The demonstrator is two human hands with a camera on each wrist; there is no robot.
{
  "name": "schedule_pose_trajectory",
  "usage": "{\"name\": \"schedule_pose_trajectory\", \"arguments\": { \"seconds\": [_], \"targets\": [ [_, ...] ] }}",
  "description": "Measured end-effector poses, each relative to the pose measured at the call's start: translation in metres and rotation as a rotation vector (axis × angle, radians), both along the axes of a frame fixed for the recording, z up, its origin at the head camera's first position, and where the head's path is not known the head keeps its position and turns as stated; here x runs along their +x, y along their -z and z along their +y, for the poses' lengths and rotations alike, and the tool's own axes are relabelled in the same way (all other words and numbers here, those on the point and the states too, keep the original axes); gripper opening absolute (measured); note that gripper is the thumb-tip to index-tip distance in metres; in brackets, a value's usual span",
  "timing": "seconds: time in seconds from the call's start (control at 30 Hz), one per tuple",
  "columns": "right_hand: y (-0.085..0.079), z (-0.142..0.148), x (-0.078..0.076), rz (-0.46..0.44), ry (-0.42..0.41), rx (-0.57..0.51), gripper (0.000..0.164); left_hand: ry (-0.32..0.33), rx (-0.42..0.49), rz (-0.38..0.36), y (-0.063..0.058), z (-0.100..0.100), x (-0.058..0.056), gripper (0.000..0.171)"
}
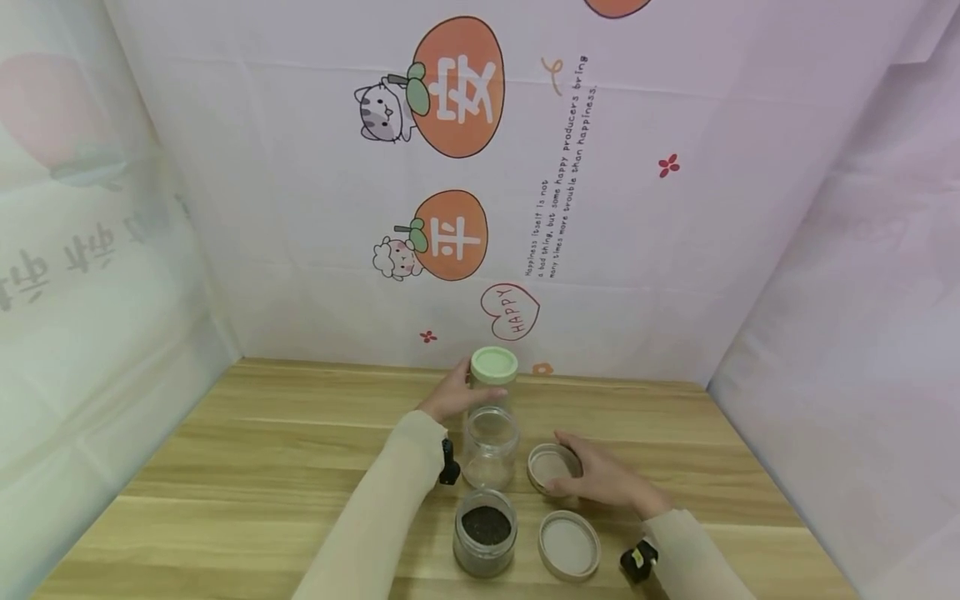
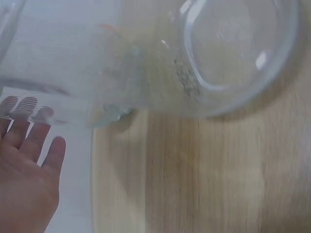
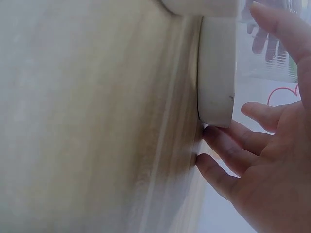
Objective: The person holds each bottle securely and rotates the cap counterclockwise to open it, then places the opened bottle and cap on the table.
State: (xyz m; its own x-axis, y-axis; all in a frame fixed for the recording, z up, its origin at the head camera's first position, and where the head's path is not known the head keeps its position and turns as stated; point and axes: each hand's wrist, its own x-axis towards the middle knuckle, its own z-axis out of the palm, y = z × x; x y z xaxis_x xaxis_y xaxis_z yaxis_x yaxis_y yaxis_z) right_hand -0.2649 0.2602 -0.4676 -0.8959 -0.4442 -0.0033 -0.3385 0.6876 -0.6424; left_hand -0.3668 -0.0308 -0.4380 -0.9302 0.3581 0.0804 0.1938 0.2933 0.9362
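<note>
Toward the back of the table my left hand (image 1: pixel 452 394) holds a clear jar with a pale green lid (image 1: pixel 494 365). The thumb lies across its front, and the fingers go round its far side, partly seen through glass in the left wrist view. An uncovered clear jar (image 1: pixel 489 462) stands just in front of it. My right hand (image 1: pixel 603 477) is loosely spread around a pale round lid (image 1: pixel 551 468) lying on the table. In the right wrist view, fingertips (image 3: pixel 206 162) touch the wood beside the rim, while the thumb stands apart from it.
Nearest me, an uncovered jar (image 1: pixel 485 554) holds dark grainy contents. A second pale lid (image 1: pixel 569 546) lies to its right. The wooden table (image 1: pixel 285 467) is bounded by printed cloth (image 1: pixel 637 275) at the back and on both sides.
</note>
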Motion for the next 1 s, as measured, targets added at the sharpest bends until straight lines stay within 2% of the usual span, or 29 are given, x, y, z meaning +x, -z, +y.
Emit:
{"name": "schedule_pose_trajectory", "arguments": {
  "seconds": [0.17,0.3,0.47,0.6,0.7,0.83,1.0],
  "targets": [
    [-0.006,0.001,0.001,-0.007,0.004,-0.055,0.087,0.029,-0.025,0.017,-0.004,0.000,0.003,0.091],
    [-0.018,-0.004,-0.005,0.033,0.002,-0.097,0.080,0.047,-0.039,0.031,-0.006,0.000,0.007,0.089],
    [-0.044,-0.017,-0.027,0.132,0.075,-0.082,0.079,0.051,-0.050,0.052,-0.005,-0.001,0.003,0.089],
    [-0.062,-0.030,-0.051,0.189,0.073,-0.122,0.075,0.054,-0.049,0.065,-0.001,-0.001,-0.003,0.091],
    [-0.074,-0.041,-0.064,0.203,0.076,-0.112,0.076,0.063,-0.045,0.059,0.003,-0.001,-0.007,0.090],
    [-0.087,-0.058,-0.074,0.207,0.101,-0.082,0.077,0.072,-0.044,0.044,0.006,-0.002,-0.009,0.090],
    [-0.093,-0.079,-0.085,0.249,0.078,-0.050,0.075,0.082,-0.045,0.047,0.001,-0.001,-0.007,0.086]
  ]
}}
